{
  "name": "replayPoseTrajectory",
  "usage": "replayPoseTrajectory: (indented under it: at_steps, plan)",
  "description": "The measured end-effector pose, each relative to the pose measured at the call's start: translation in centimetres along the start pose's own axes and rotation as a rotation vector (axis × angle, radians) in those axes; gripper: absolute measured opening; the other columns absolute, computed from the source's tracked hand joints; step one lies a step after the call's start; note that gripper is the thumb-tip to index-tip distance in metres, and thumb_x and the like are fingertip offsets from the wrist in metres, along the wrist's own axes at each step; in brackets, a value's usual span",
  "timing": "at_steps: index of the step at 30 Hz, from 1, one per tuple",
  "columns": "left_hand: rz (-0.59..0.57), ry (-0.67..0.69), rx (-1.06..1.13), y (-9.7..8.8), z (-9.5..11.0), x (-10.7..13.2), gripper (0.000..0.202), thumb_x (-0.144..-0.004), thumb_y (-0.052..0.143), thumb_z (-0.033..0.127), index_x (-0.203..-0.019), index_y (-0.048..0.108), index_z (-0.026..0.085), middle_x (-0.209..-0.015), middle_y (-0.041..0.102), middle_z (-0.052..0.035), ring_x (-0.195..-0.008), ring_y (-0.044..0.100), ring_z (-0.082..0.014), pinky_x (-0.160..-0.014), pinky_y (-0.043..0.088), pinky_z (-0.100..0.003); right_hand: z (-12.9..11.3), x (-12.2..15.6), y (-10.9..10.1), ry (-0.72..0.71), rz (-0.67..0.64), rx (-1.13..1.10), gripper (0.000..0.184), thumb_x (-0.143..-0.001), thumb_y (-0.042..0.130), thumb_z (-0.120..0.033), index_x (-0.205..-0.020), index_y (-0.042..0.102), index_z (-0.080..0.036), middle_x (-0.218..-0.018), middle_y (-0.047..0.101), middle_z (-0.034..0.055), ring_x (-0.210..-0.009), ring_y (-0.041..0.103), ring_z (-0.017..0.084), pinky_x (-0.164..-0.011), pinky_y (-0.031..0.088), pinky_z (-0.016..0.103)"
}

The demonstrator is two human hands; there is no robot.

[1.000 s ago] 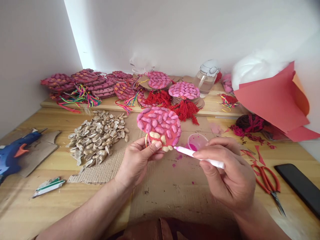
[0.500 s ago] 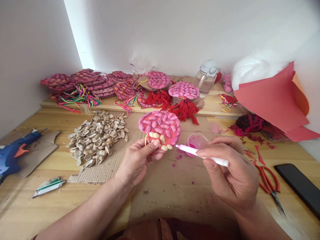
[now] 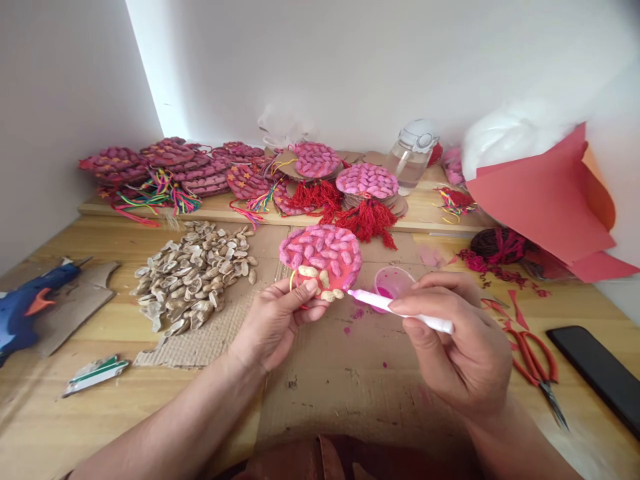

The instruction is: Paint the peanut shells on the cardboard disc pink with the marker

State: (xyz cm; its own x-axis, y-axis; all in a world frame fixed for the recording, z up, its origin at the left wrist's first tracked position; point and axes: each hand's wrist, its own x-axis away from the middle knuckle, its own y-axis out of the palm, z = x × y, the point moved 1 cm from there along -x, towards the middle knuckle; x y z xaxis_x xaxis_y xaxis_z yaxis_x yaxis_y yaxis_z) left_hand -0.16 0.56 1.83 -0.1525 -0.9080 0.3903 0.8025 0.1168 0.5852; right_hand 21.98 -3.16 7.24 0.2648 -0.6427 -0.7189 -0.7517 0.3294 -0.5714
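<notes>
Head view: a shell-covered disc (image 3: 325, 250) was held up near a white pen (image 3: 383, 303)

A wooden table (image 3: 45, 433) spread beneath, with a cardboard sheet (image 3: 350, 380) over its middle. The forearms (image 3: 185, 413) slanted inward, cut off by the bottom edge. The right hand (image 3: 460, 340) bent its fingers, pinching the pen; the innermost fingers were hard to make out. The left hand (image 3: 280, 320), thumb uppermost, clasped the disc's lower-left rim, hiding part of it. Above the cardboard, the disc faced the viewer, wider side to side. A clear cup (image 3: 395, 275) was partly hidden behind pen and hand. The pen sloped, tip pointing left and slightly up, close to the disc's lower-right edge; contact was unclear.
</notes>
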Motion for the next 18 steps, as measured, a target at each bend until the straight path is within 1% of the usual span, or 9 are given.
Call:
replayPoseTrajectory:
  at_steps: [3, 8, 10, 13, 18]
  plan:
    - [0.004, -0.008, 0.01, -0.06, -0.01, -0.08, 0.032, -0.062, 0.095, 0.025, -0.082, 0.077, 0.008, -0.073, 0.073, -0.0052, -0.062, 0.066, -0.0094, -0.058, 0.061, -0.016, 0.09, -0.04, 0.0, 0.012, 0.038, 0.021, 0.016, -0.088, 0.061, -0.009, -0.1, 0.067, -0.018, -0.085, 0.072, 0.0028, -0.091, 0.057, 0.02, -0.083, 0.046, 0.041]
    - [0.012, -0.018, 0.019, -0.07, -0.04, -0.12, 0.033, -0.06, 0.095, 0.025, -0.081, 0.077, 0.007, -0.073, 0.073, -0.006, -0.062, 0.067, -0.0097, -0.058, 0.061, -0.016, 0.13, -0.08, 0.03, -0.006, 0.007, -0.008, 0.016, -0.088, 0.06, -0.009, -0.099, 0.067, -0.018, -0.085, 0.072, 0.0022, -0.093, 0.058, 0.019, -0.082, 0.047, 0.039]
    - [0.007, -0.018, 0.023, -0.04, -0.04, -0.09, 0.033, -0.06, 0.095, 0.025, -0.08, 0.077, 0.007, -0.073, 0.073, -0.0063, -0.062, 0.067, -0.0099, -0.057, 0.061, -0.016, 0.2, -0.08, 0.03, 0.003, 0.021, 0.005, 0.016, -0.088, 0.061, -0.009, -0.1, 0.067, -0.018, -0.086, 0.072, 0.0027, -0.093, 0.058, 0.02, -0.082, 0.047, 0.04]
    - [0.001, -0.019, 0.022, -0.03, -0.01, -0.08, 0.029, -0.063, 0.094, 0.023, -0.08, 0.077, 0.007, -0.073, 0.074, -0.0069, -0.063, 0.068, -0.0104, -0.058, 0.061, -0.016, 0.33, -0.07, 0.06, 0.013, 0.046, 0.004, 0.017, -0.088, 0.061, -0.009, -0.1, 0.067, -0.017, -0.086, 0.071, 0.0036, -0.091, 0.058, 0.02, -0.082, 0.047, 0.041]
    - [0.0, -0.021, 0.018, -0.07, -0.04, -0.16, 0.023, -0.068, 0.091, 0.021, -0.081, 0.077, 0.007, -0.076, 0.075, -0.0079, -0.065, 0.069, -0.0116, -0.058, 0.061, -0.016, 0.38, 0.02, 0.19, -0.006, 0.028, -0.011, 0.018, -0.087, 0.061, -0.008, -0.1, 0.067, -0.017, -0.085, 0.071, 0.0031, -0.092, 0.058, 0.02, -0.082, 0.047, 0.04]
